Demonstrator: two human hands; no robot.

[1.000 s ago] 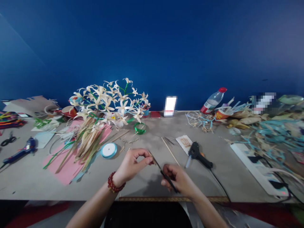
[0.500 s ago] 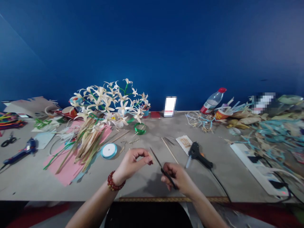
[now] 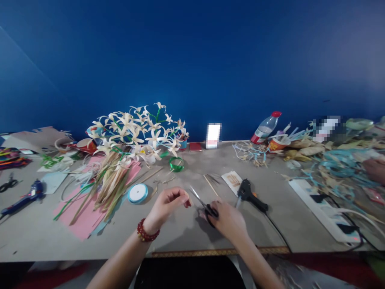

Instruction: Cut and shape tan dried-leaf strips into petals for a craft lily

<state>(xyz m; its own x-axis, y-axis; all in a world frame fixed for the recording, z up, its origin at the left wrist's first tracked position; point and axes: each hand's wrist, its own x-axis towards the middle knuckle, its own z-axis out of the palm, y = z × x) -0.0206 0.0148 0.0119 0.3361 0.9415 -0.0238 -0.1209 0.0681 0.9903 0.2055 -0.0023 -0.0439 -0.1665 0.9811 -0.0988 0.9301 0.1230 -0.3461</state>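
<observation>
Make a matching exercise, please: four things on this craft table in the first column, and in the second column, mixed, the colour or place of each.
Things:
1. scissors
2. black glue gun
3. bottle
4. ribbon spool

Descriptions:
A. lies tilted at the back by the blue wall, with a red cap
B. held in the right hand, blades pointing towards the left hand
C. round, white with a light blue rim, beside the pink paper
D. lies on the table just right of the right hand

Pairs: 1-B, 2-D, 3-A, 4-C
</observation>
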